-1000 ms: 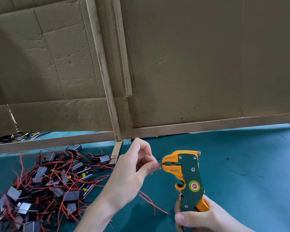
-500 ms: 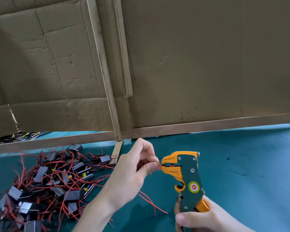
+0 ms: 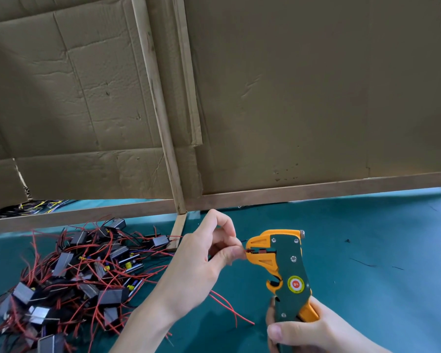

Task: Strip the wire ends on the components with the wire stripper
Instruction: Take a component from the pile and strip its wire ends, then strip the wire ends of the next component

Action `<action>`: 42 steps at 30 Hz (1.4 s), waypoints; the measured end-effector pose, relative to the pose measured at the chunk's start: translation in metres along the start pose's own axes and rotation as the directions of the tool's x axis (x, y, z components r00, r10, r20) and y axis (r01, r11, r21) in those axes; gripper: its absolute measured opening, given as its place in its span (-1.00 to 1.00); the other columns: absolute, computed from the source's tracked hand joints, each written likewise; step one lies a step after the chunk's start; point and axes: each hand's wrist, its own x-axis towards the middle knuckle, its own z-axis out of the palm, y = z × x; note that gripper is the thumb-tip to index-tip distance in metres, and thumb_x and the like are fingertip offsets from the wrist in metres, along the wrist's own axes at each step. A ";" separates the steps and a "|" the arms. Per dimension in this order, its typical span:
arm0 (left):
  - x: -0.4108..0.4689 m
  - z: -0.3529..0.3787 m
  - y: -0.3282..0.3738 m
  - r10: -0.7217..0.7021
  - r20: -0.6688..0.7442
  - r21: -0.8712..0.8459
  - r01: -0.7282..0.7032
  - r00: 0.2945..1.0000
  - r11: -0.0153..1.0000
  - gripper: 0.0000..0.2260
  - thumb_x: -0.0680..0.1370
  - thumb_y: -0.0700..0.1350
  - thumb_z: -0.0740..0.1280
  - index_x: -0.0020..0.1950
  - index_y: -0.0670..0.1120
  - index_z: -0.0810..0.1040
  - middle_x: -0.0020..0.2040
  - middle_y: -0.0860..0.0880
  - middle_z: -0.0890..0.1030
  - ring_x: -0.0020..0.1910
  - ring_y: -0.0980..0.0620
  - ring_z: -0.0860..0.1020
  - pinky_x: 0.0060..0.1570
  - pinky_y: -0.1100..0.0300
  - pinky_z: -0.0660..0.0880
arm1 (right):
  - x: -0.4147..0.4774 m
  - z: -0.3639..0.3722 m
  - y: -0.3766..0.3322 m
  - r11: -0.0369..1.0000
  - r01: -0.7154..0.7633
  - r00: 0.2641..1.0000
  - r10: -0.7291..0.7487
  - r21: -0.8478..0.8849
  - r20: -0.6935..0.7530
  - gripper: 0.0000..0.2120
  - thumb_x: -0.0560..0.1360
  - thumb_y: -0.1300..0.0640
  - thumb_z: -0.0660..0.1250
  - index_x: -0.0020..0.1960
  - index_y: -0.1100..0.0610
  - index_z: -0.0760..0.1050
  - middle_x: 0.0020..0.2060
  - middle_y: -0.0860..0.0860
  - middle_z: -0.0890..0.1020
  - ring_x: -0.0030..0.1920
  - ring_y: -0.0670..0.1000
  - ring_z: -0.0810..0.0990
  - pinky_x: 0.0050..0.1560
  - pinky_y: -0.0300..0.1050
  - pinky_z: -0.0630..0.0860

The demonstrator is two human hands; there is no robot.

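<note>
red wire end point(image 3: 243, 250) sits at the mouth of the wire stripper point(image 3: 288, 266), low centre of frame, pinched by the left hand point(image 3: 204, 261). right hand point(image 3: 308, 332) is curled round the handles. barely anything has shifted in the last second, so the squeeze is likely still to come.

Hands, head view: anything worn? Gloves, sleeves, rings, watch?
Nothing worn. The left hand and right hand are both bare: no gloves, rings or tape show. The left forearm is uncovered down to the frame edge, with no sleeve, watch or band. Little of the right wrist shows, and that is bare too. The right thumbnail is short and unpainted.
</note>
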 end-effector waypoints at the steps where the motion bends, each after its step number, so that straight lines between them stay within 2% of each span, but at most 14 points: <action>1: 0.000 0.000 0.000 0.001 0.000 0.001 -0.001 1.000 1.000 -0.85 0.46 0.08 0.32 -0.13 0.18 0.34 -0.17 0.06 0.67 -0.16 -0.03 0.57 -0.13 0.20 0.50 | 0.000 0.000 0.000 1.000 0.000 1.000 0.000 0.002 -0.003 -0.80 0.19 -0.03 0.54 -0.32 0.05 0.60 -0.35 0.03 0.60 -0.43 -0.06 0.50 -0.35 -0.31 0.39; 4: 0.000 0.000 0.000 -0.003 0.005 0.008 0.003 1.000 1.000 -0.85 0.46 0.09 0.32 -0.13 0.18 0.33 -0.17 0.08 0.67 -0.16 -0.01 0.57 -0.10 0.16 0.52 | 0.000 0.002 0.000 1.000 0.009 1.000 -0.009 0.009 -0.026 -0.80 0.20 0.02 0.54 -0.33 0.09 0.58 -0.39 0.03 0.58 -0.44 -0.07 0.50 -0.35 -0.34 0.39; 8: 0.001 0.000 0.000 -0.010 0.008 0.015 0.009 1.000 1.000 -0.85 0.47 0.05 0.32 -0.14 0.19 0.33 -0.19 0.11 0.67 -0.17 0.10 0.59 -0.14 0.32 0.49 | 0.002 0.004 0.005 0.999 0.026 0.997 -0.025 0.018 -0.075 -0.84 0.23 0.12 0.52 -0.31 0.13 0.56 -0.43 0.04 0.59 -0.46 -0.10 0.53 -0.37 -0.38 0.40; 12: 0.001 0.000 -0.001 -0.011 0.004 0.026 0.011 1.000 1.000 -0.84 0.49 0.02 0.34 -0.12 0.16 0.34 -0.19 0.11 0.66 -0.21 0.12 0.56 -0.14 0.30 0.49 | 0.015 0.007 0.023 0.997 0.079 0.964 -0.077 -0.003 -0.256 -0.57 0.09 0.01 0.54 -0.31 0.34 0.50 -0.50 0.18 0.45 -0.48 0.06 0.40 -0.36 -0.18 0.31; 14: 0.000 0.002 -0.005 -0.020 -0.003 0.042 0.020 1.000 0.999 -0.81 0.52 -0.06 0.36 -0.11 0.14 0.35 -0.19 0.12 0.66 -0.20 0.06 0.56 -0.12 0.22 0.50 | 0.019 0.005 0.028 0.994 0.100 0.949 -0.083 0.039 -0.304 -0.60 0.02 -0.04 0.54 -0.45 0.24 0.46 -0.54 0.17 0.42 -0.51 0.07 0.35 -0.41 -0.14 0.24; 16: 0.000 0.003 -0.009 -0.045 -0.001 0.054 0.045 0.999 0.998 -0.77 0.54 -0.14 0.37 -0.09 0.12 0.35 -0.20 0.10 0.66 -0.19 0.01 0.55 -0.09 0.15 0.50 | 0.018 0.002 0.026 0.992 0.074 0.989 -0.060 0.101 -0.137 -0.69 0.11 -0.02 0.56 -0.41 0.19 0.54 -0.46 0.19 0.52 -0.45 0.09 0.46 -0.37 -0.18 0.36; 18: 0.001 0.001 -0.013 -0.068 -0.021 0.057 0.069 0.997 0.996 -0.80 0.54 -0.16 0.37 -0.04 0.08 0.37 -0.19 0.07 0.67 -0.20 0.01 0.57 -0.06 0.12 0.51 | 0.014 -0.003 0.019 0.972 0.048 0.993 -0.073 0.232 0.096 -0.77 0.31 0.08 0.53 -0.17 0.22 0.61 -0.22 0.26 0.62 -0.21 0.15 0.59 -0.14 -0.11 0.50; 21: 0.002 -0.004 -0.020 -0.092 -0.086 0.021 0.094 0.992 0.995 -0.83 0.55 -0.18 0.35 0.03 0.04 0.41 -0.15 0.05 0.68 -0.22 0.07 0.59 -0.11 0.26 0.50 | 0.012 -0.014 0.018 0.913 0.092 0.958 -0.190 0.397 0.216 -0.86 0.48 0.23 0.40 0.01 0.25 0.56 -0.08 0.32 0.61 0.00 0.27 0.60 0.07 0.11 0.49; 25: 0.015 -0.001 -0.020 -0.093 -0.263 -0.089 0.072 0.960 0.993 -0.68 0.55 -0.33 0.31 0.14 0.05 0.43 0.04 0.03 0.62 -0.26 0.03 0.62 -0.18 0.29 0.52 | 0.013 -0.030 0.010 0.829 0.211 0.972 -0.232 0.518 -0.024 -0.67 0.19 0.25 0.60 -0.12 0.28 0.57 -0.22 0.36 0.54 -0.19 0.34 0.59 -0.07 0.28 0.54; 29: 0.057 0.022 -0.010 -0.138 -0.357 -0.305 0.024 0.924 0.952 -0.68 0.58 -0.36 0.25 0.19 0.04 0.44 0.05 -0.02 0.62 -0.25 0.11 0.62 -0.16 0.30 0.53 | 0.009 -0.045 0.001 0.790 0.319 0.943 -0.208 0.524 -0.261 -0.50 -0.05 0.20 0.69 -0.19 0.27 0.57 -0.28 0.33 0.52 -0.29 0.31 0.59 -0.22 0.21 0.60; 31: 0.082 0.036 -0.003 -0.177 -0.368 -0.459 -0.012 0.913 0.888 -0.70 0.59 -0.37 0.22 0.17 0.00 0.47 -0.07 -0.03 0.66 -0.23 0.14 0.61 -0.13 0.31 0.54 | 0.006 -0.052 -0.002 0.789 0.337 0.932 -0.204 0.514 -0.298 -0.61 0.05 0.17 0.64 -0.21 0.25 0.59 -0.29 0.30 0.53 -0.29 0.27 0.60 -0.24 0.18 0.61; 33: 0.103 0.051 0.001 -0.248 -0.374 -0.647 -0.060 0.893 0.760 -0.71 0.60 -0.40 0.18 0.15 -0.05 0.50 -0.17 -0.01 0.64 -0.19 0.13 0.61 -0.05 0.28 0.56 | 0.005 -0.055 -0.002 0.788 0.357 0.922 -0.209 0.501 -0.327 -0.86 0.25 0.20 0.45 -0.23 0.24 0.59 -0.29 0.29 0.53 -0.29 0.26 0.60 -0.24 0.17 0.62; 35: 0.114 0.070 -0.002 -0.328 -0.366 -0.746 -0.064 0.871 0.663 -0.70 0.59 -0.44 0.16 0.13 -0.09 0.52 -0.20 -0.01 0.60 -0.16 0.13 0.60 0.06 0.24 0.54 | 0.006 -0.058 0.000 0.790 0.362 0.916 -0.202 0.495 -0.348 -0.88 0.29 0.22 0.33 -0.22 0.24 0.60 -0.28 0.29 0.53 -0.28 0.26 0.60 -0.23 0.17 0.62; 42: 0.087 0.131 -0.052 -0.552 -0.245 -0.666 0.276 0.797 0.693 -0.69 0.53 -0.46 0.11 0.07 -0.13 0.48 -0.11 -0.06 0.56 -0.16 0.11 0.59 -0.17 0.30 0.43 | 0.015 -0.061 0.011 0.823 0.299 0.912 -0.096 0.484 -0.400 -0.82 0.30 0.25 0.34 -0.13 0.31 0.57 -0.23 0.32 0.57 -0.23 0.31 0.64 -0.23 0.17 0.63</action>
